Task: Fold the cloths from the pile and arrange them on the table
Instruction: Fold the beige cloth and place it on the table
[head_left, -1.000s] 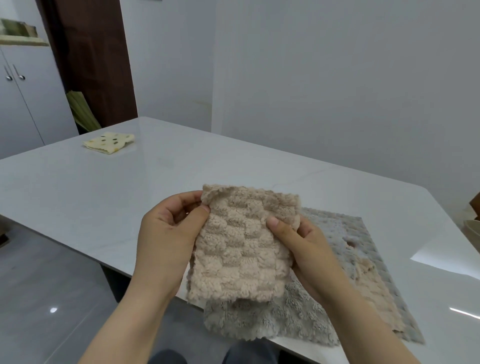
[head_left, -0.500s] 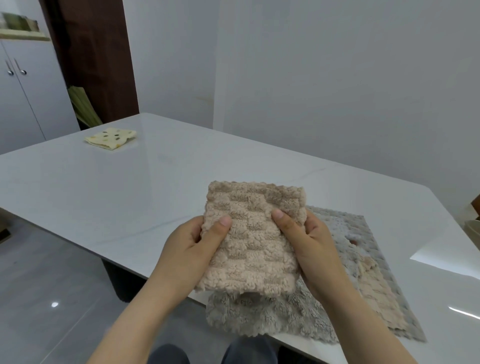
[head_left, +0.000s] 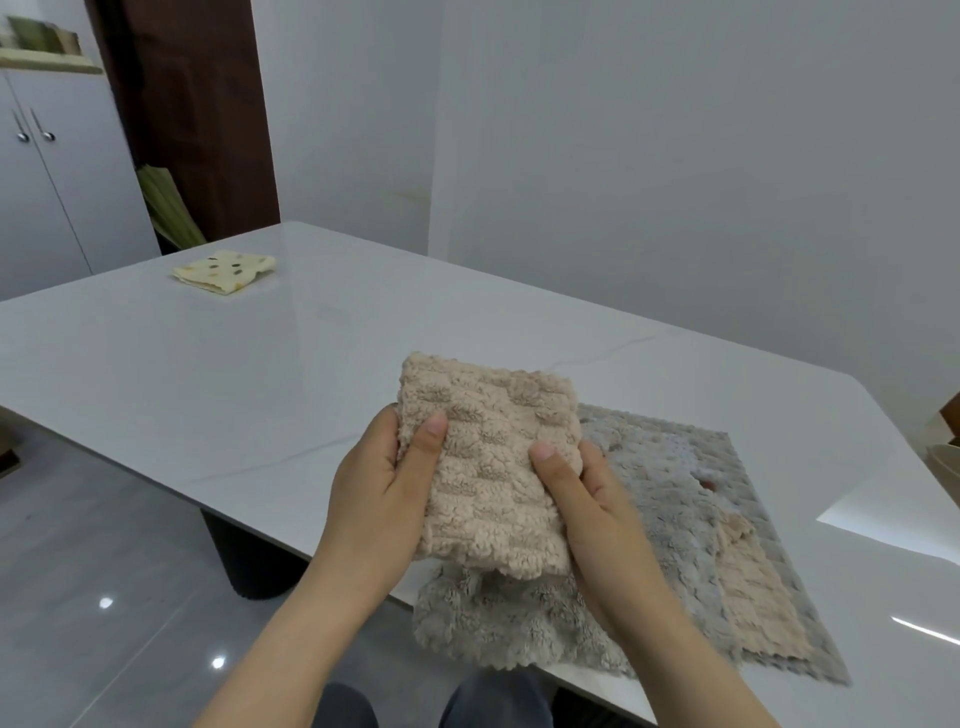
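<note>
Folded beige cloth (head_left: 488, 462) held up — left hand (head_left: 382, 493), right hand (head_left: 587, 499) pinching its sides.

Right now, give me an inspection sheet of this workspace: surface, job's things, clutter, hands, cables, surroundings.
Surface: glossy white table, faintly veined.
Job's things: folded beige cloth held over the near edge; pile of grey and beige cloths lying flat, overhanging that edge; folded yellow spotted cloth at far left.
Clutter: nothing seen.
Hands: left hand and right hand both grip the beige cloth, thumbs on top.
Cables: nothing seen.
Surroundings: white cabinet, brown door, grey floor.
</note>
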